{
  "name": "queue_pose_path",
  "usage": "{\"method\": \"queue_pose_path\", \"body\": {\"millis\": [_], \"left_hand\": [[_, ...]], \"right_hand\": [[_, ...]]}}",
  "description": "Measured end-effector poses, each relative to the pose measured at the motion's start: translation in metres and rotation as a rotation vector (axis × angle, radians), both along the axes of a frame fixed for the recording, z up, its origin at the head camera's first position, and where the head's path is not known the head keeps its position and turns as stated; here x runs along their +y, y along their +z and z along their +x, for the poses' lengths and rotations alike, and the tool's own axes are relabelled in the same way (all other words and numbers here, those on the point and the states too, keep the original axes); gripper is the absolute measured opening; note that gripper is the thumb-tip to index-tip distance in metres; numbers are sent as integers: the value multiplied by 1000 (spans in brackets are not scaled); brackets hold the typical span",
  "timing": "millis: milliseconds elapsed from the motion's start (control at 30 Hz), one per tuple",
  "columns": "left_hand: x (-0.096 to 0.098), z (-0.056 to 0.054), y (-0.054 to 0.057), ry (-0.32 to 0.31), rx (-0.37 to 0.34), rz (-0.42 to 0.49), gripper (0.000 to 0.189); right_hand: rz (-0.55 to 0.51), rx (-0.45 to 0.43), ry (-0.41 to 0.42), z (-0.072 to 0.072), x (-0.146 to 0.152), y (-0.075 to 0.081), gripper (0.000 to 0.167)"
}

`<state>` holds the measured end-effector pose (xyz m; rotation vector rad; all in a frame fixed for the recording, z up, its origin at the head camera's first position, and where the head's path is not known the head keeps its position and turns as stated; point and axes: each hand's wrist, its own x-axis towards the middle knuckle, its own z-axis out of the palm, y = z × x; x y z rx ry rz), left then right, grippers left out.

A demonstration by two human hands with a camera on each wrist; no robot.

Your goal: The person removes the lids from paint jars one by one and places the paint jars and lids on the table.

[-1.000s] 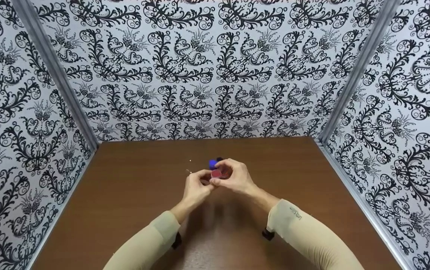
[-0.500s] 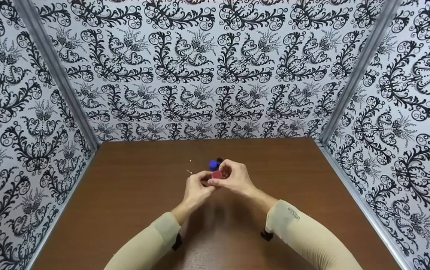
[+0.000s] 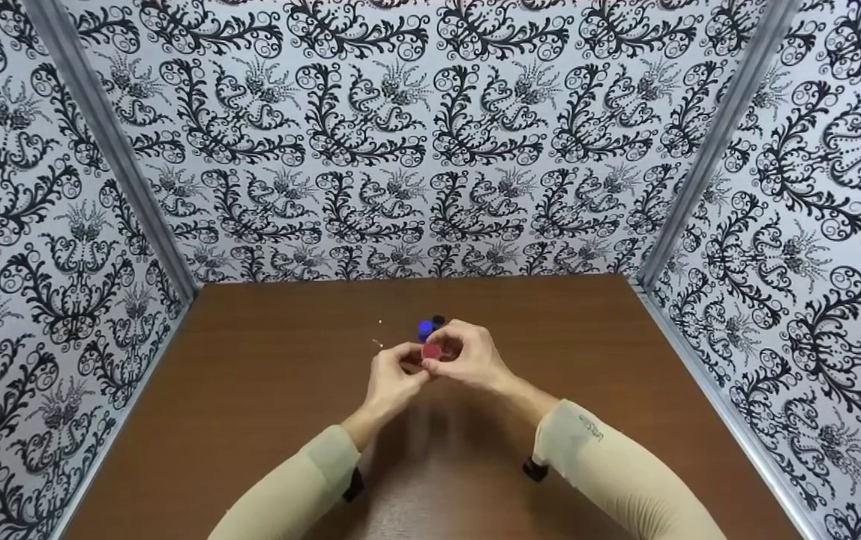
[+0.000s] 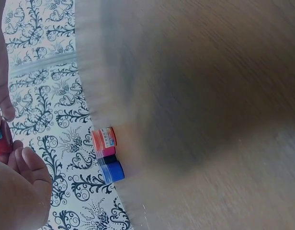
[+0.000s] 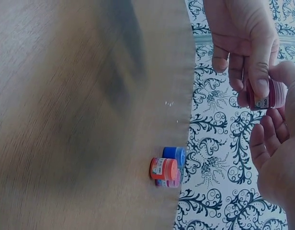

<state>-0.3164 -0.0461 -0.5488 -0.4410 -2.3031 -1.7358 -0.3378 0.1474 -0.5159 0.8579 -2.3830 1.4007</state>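
Observation:
A small red paint jar (image 3: pixel 431 351) is held between both hands above the table. In the right wrist view the left hand (image 5: pixel 245 43) grips the jar's labelled body, its thumb lying across the side. The right hand (image 5: pixel 284 165) has its thumb and fingers at the ribbed lid end. Seen from the head, the left hand (image 3: pixel 394 379) is at the jar's left and the right hand (image 3: pixel 475 361) curves over its right side. Part of the jar is hidden behind fingers in every view.
Beyond the hands, a blue jar (image 3: pixel 425 328) and a black jar (image 3: pixel 439 321) stand on the brown table (image 3: pixel 265 405). The left wrist view adds an orange jar (image 4: pixel 104 138) and a pink jar (image 4: pixel 105 152) beside them. Small pale specks (image 3: pixel 379 343) lie left of the jars. Patterned walls enclose the table.
Both hands stay in nearly the same place around the red jar. The right fingers shift slightly about its lid end, and the jar's top tilts a little.

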Motion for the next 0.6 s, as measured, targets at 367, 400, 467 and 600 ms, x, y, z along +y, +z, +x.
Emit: {"method": "queue_pose_path", "body": {"millis": [367, 400, 467, 600], "left_hand": [[-1, 0, -2, 4, 44, -31, 26], [-1, 0, -2, 7, 45, -35, 26], [-2, 0, -2, 13, 42, -42, 26], [-2, 0, -2, 27, 38, -42, 26]], "right_hand": [[47, 40, 43, 0, -2, 2, 31], [50, 39, 45, 0, -2, 2, 32], [57, 32, 50, 0, -2, 2, 36], [41, 5, 30, 0, -3, 0, 44]]}}
